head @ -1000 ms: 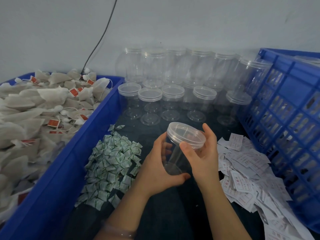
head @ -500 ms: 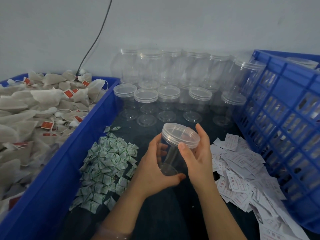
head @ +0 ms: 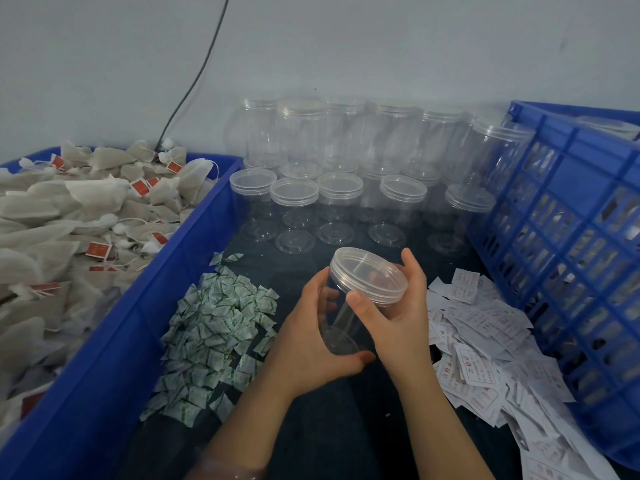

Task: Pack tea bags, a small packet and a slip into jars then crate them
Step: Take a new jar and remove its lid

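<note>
Both hands clasp one clear jar (head: 337, 318), held tilted above the dark table (head: 311, 427) with its top leaning away. The left hand (head: 311, 341) curls round the jar's lower body, thumb tucked under the base. The right hand (head: 398, 317) pinches the rim of the lid (head: 367, 275), thumb on the near edge and fingers on the far edge. Nothing shows through the jar's wall but the fingers behind it.

Far left of the jar, one solid blue bin (head: 104, 341) is heaped with tea bags (head: 69, 209), pale pouches with strings and red tags, too many and too overlapped to count. Just left of the jar, one loose pile of small packets (head: 218, 327), white with green print, lies on the table; they cannot be counted either.

Behind the jar stand the spare jars (head: 340, 202): a front row of five, each lidded and upright. More rise in a taller bank against the wall, about six across the top, though their clear walls blur together.

Just right of the jar, one spread of white slips (head: 485, 341) with red print fans toward the near edge. Far right of the jar, one blue lattice crate (head: 571, 237) has jars showing dimly through its side; how many cannot be told.

One dark cable (head: 194, 81) runs down the wall, up and to the left of the jar.
</note>
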A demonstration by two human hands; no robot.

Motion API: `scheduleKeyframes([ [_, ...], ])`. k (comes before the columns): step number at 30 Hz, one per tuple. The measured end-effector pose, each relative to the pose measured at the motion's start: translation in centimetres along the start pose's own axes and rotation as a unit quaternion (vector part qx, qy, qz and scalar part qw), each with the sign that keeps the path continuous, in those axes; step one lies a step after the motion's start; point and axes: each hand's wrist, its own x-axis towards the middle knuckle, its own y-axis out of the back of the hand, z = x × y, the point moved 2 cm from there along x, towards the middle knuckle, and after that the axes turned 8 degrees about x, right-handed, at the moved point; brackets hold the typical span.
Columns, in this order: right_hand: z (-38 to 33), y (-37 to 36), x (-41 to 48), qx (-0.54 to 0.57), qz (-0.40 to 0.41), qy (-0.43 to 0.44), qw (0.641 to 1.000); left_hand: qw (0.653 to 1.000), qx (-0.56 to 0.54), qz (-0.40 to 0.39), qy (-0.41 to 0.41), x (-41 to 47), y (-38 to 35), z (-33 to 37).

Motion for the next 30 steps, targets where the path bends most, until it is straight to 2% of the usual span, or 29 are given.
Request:
scheduleKeyframes([
  [5, 0.13, 0.16, -0.13, 0.026, -0.004, 0.003, 1.000, 1.000, 0.000, 0.005, 0.003, 0.02, 0.04, -0.05],
  [13, -0.32, 0.10, 0.11, -0.007, 0.026, 0.018, 0.999, 1.000, -0.001, -0.005, 0.004, 0.03, -0.17, 0.05],
  [30, -0.31, 0.30, -0.10, 0.008, 0.012, 0.016, 1.000, 1.000, 0.005, 0.000, -0.004, 0.09, -0.02, -0.29],
])
